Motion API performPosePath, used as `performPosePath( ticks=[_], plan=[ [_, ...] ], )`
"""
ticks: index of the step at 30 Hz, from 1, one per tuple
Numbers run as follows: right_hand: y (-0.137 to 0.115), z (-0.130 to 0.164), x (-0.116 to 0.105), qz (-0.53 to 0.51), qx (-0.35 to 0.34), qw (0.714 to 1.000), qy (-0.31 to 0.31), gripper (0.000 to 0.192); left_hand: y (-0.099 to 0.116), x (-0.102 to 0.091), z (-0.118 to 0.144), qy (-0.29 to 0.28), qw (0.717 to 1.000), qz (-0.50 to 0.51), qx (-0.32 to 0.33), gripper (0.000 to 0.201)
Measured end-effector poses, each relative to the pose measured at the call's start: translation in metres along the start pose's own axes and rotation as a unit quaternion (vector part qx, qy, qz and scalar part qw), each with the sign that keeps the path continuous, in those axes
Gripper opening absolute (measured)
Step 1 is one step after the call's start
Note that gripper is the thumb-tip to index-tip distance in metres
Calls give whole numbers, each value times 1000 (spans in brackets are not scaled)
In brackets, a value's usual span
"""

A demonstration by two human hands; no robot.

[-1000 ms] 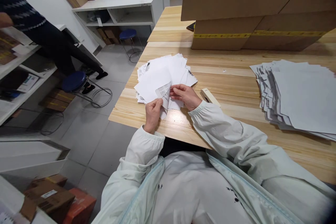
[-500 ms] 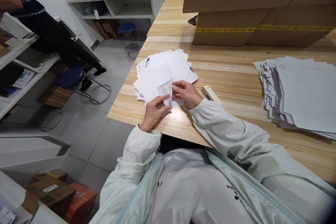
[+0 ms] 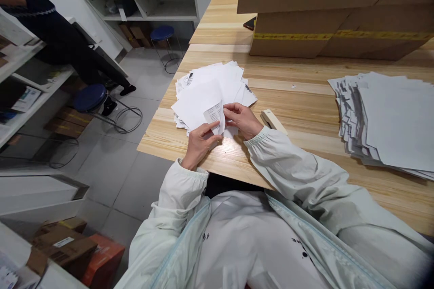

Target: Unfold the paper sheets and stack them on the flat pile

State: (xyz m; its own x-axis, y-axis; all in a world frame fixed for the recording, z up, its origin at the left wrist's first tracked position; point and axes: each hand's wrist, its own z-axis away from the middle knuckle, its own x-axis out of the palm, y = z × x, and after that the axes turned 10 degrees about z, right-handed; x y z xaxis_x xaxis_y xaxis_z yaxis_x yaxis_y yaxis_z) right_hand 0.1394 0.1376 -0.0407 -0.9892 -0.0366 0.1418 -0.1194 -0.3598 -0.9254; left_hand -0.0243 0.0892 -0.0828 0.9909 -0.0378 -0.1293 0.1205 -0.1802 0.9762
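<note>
While both hands meet at the near edge of a pale wooden plank table [image 3: 305, 113], a person in a light, pale-green jacket works the corner of a sheet from a loose fan of white paper sheets [image 3: 212, 90]. Left hand [image 3: 200, 142] rests low by the table edge, thumb and forefinger pinched together on the curled, printed corner of paper [image 3: 214, 116], which stands turned up to show dark lines of print. Right hand [image 3: 241, 119] lies just beside it, fingertips closed on the same corner from the other side, so the two hands nearly touch across the fold. Beyond the fingers, the fanned stack spreads flat on the wood, away from the body. Just outside the right wrist lies a small cream-coloured stapler [image 3: 273, 120], apart from the sheets. Well off to the right of that hand sits a second, thicker pile of white sheets with grey edges [image 3: 389, 122]. Farther back from both hands stand large brown cardboard boxes [image 3: 332, 9] bound with yellow tape. Off to the left of the left hand, below table level, a blue round stool [image 3: 90, 98] stands on grey floor tiles, beside another person's dark sleeve and legs [image 3: 50, 22] at white shelving.
</note>
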Motion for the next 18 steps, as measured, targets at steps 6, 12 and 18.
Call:
performPosePath(
  ticks=[6, 12, 18],
  plan=[
    [2, -2, -1, -1, 0, 1000, -5, 20, 6, 0, -1, 7, 999, 34, -30, 41],
    [4, -3, -2, 2, -5, 1000, -6, 22, 5, 0, -1, 15, 996, 68, -49, 41],
    [5, -3, -3, -14, -16, 1000, -14, 26, 2, 0, -1, 19, 995, 84, -55, 42]
  ],
)
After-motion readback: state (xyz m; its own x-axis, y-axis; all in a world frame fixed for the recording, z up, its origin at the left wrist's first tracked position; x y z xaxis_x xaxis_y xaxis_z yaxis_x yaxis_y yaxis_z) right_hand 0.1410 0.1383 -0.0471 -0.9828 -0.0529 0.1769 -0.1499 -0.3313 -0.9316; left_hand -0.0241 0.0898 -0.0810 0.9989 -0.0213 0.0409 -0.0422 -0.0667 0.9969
